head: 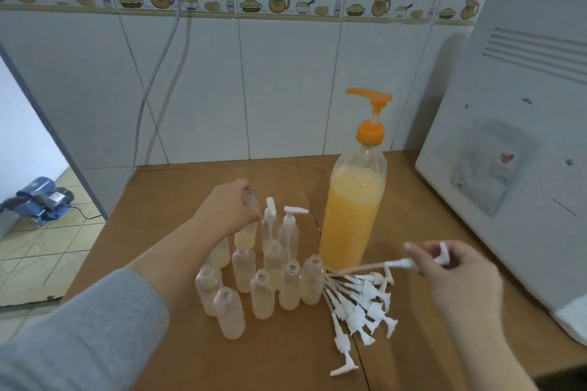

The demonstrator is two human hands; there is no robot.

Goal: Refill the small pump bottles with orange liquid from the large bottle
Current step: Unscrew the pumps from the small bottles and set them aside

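Pale orange liquid is seen inside the inverted small bottle, which is gripped at its base by the left hand and held mouth-down over the open neck of an upright small bottle in the cluster of uncapped bottles on the brown tabletop. The long axis of the held bottle is nearly vertical, tipped a little, and the two mouths appear to meet or nearly meet; actual contact cannot be told. A white pump head is pinched in the curled fingers of the right hand, its dip tube pointing left and slightly down towards the cluster, so that its axis lies close to horizontal. To be seated, it would probably have to be swung upright and carried leftward, the tube tip leading. The right hand is judged the nearer to the pile of loose pumps and to the large bottle, which stands upright between the two hands, just behind the cluster, still largely full and with its orange pump fitted. Two capped small bottles stand at the back, just beside the left hand. A white appliance stands to the right.
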